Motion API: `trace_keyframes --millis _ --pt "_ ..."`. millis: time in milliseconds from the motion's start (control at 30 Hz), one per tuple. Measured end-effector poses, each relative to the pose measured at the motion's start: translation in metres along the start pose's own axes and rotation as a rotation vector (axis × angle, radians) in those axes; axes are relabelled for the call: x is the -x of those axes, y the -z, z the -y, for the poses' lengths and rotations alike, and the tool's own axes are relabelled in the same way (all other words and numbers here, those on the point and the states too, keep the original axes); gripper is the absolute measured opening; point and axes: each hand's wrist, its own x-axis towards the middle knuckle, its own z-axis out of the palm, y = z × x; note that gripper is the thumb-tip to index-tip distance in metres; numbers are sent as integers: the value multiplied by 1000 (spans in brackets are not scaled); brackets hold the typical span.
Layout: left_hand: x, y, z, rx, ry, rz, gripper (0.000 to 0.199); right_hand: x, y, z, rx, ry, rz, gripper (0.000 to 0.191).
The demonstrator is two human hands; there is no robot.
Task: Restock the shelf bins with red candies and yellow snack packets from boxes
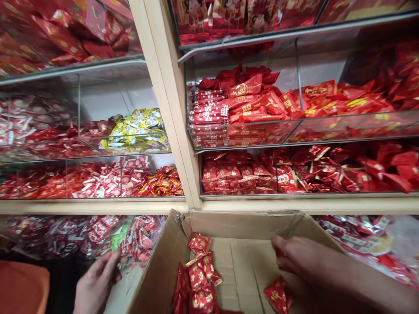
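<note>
An open cardboard box stands in front of me, with several red wrapped packets with gold print inside along its left side. Another red packet lies toward the right of its floor. My right hand reaches over the box's right wall, fingers curled closed above that packet; whatever is in them is hidden. Outside the left wall is my left hand, its fingers loosely bent together and slightly blurred. Nothing shows in it.
Clear-fronted shelf bins hold red packets, yellow wrapped sweets and small gold-printed red packets. A wooden post divides them. Below the shelves sit plastic bags of red-wrapped sweets. An orange object is at lower left.
</note>
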Motion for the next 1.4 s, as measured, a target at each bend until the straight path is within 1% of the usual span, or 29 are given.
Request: trace_keyframes --millis 33,67,100,133,167,200,233,267,300,333,400,467,533,633,667,733,800,867,933,1100,1300,1400 --pt "-5 -1 -22 47 -30 50 35 -7 8 7 -28 52 -40 13" --pt "-7 -4 -48 132 -108 94 34 -14 16 14 -63 115 -91 17" --pt "-7 -11 -77 223 -177 170 35 -21 24 21 -107 183 -159 21" --pt "-6 -21 -106 255 -227 332 34 -29 31 29 -159 241 -247 25" --pt "-2 -35 -135 257 -251 526 32 -36 38 36 -212 286 -339 28" --pt "2 -52 -159 272 -257 679 29 -42 44 42 -261 314 -425 31" --pt "7 -71 -179 285 -267 836 30 -48 48 47 -311 334 -501 33" --pt "11 -92 -194 322 -259 962 36 -52 51 50 -364 354 -558 33" --pt "15 -112 -203 341 -234 1074 41 -56 53 52 -420 372 -600 32" --pt "17 -131 -208 380 -232 1117 42 -59 54 52 -476 377 -635 31" --pt "18 -161 -208 475 -209 1242 37 -64 51 48 -594 348 -681 29" --pt "16 -179 -202 519 -197 1260 33 -68 45 40 -733 307 -688 30" --pt "12 -188 -195 535 -192 1228 33 -73 37 29 -877 299 -618 33" --pt "5 -192 -185 564 -138 1214 34 -81 26 15 -1050 312 -412 39" --pt "3 -193 -182 578 -109 1225 33 -83 23 11 -1089 325 -366 40" --pt "1 -195 -175 620 -38 1247 33 -88 18 6 -1135 382 -326 40" --pt "0 -198 -169 662 29 1242 33 -91 14 2 -1143 425 -325 40" --pt "-1 -201 -163 690 73 1229 33 -93 11 0 -1143 427 -326 38" --pt "-2 -203 -160 700 85 1234 34 -94 8 -1 -1153 414 -328 37" --pt "-5 -202 -156 722 97 1312 37 -95 4 -3 -1153 409 -282 36" --pt "-6 -200 -156 733 71 1343 38 -94 2 -5 -1100 403 -276 40" --pt "-3 -201 -154 723 -42 1345 47 -92 1 -3 -1082 395 -275 41"
